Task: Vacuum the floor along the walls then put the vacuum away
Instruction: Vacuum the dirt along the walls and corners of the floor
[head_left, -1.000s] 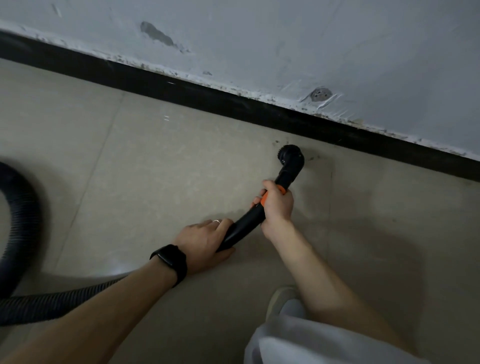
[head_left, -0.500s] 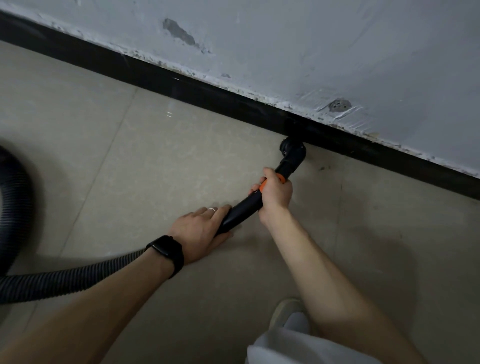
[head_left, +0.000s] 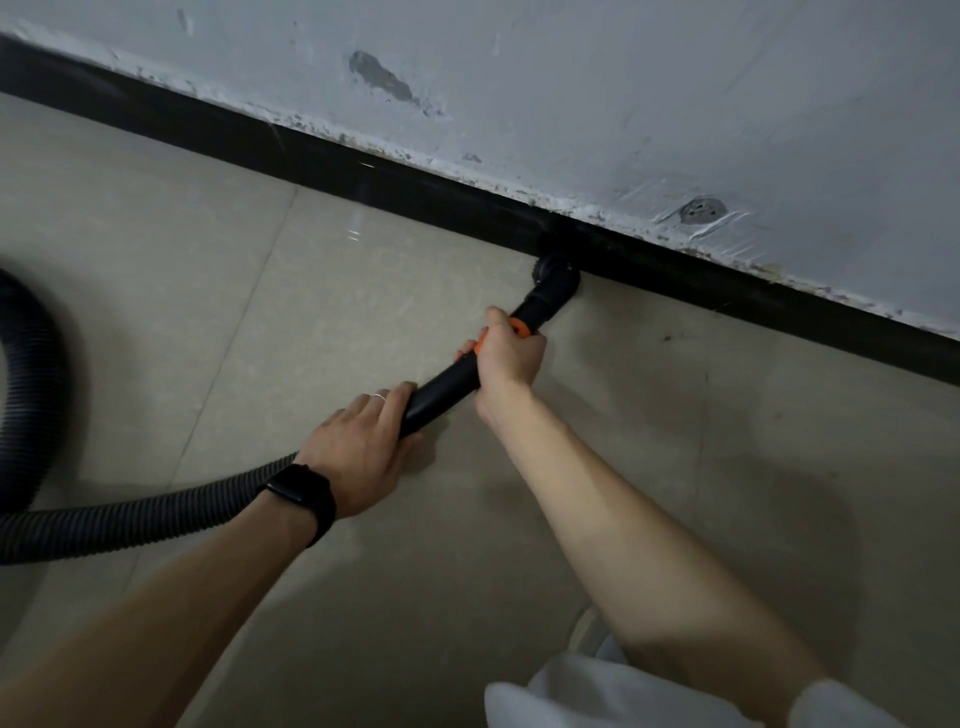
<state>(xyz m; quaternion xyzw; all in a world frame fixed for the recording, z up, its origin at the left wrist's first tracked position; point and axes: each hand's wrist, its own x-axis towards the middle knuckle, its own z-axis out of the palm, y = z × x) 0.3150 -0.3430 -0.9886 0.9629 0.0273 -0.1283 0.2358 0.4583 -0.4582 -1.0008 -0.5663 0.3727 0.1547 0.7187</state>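
Right hand (head_left: 506, 358): clenched round the wand (head_left: 441, 392), just behind its orange collar (head_left: 518, 327).
Left hand (head_left: 358, 447): grasps the wand's rear end, where the ribbed hose (head_left: 130, 519) joins.
Nozzle (head_left: 556, 278): down on the floor (head_left: 675, 415), touching the black skirting (head_left: 311, 156).
Handling: wand judged stiff and light; hose soft, likely to drag. Best held on the rigid wand, as here.

Black ribbed hose (head_left: 130, 512) and black wand (head_left: 441, 389) with an orange collar (head_left: 517, 327); black skirting (head_left: 311, 156) between the scuffed grey-white wall (head_left: 623, 78) and beige tiled floor (head_left: 156, 260); black watch (head_left: 301, 493).
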